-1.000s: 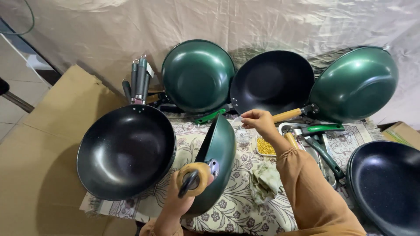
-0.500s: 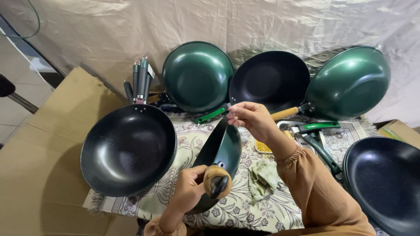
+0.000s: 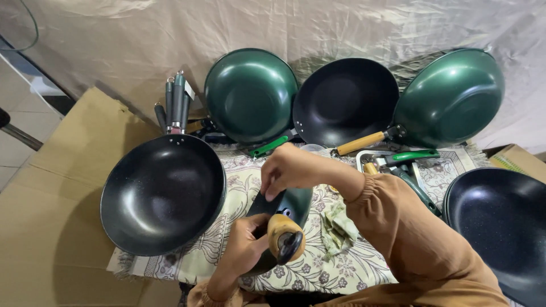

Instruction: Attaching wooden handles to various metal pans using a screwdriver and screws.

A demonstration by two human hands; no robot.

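left hand (image 3: 245,241) grips the wooden handle (image 3: 282,239) of a green wok (image 3: 287,206), fingers wrapped round the handle's left side; a black hanging loop shows at the handle's end. wok is held on edge at frame centre, above the patterned cloth (image 3: 364,264) on the tabletop, mostly hidden by the hands. right hand (image 3: 296,169) rests on the wok's upper rim, fingers curled down over it; whether they pinch the rim, cannot tell. brown sleeve (image 3: 415,239) runs off toward 5 o'clock.

around it: black wok (image 3: 163,193) at 9 o'clock, lying flat, grey handles (image 3: 176,102) standing just past it. at 12 o'clock a green wok (image 3: 250,94) leans on the draped sheet (image 3: 341,28); beside it at 1 o'clock a black wok (image 3: 345,101), at 2 o'clock another green one (image 3: 452,96) with a wooden handle. black pan (image 3: 500,224) at 3 o'clock. crumpled green rag (image 3: 339,224) just right of the held wok. cardboard (image 3: 51,199) lies at left.
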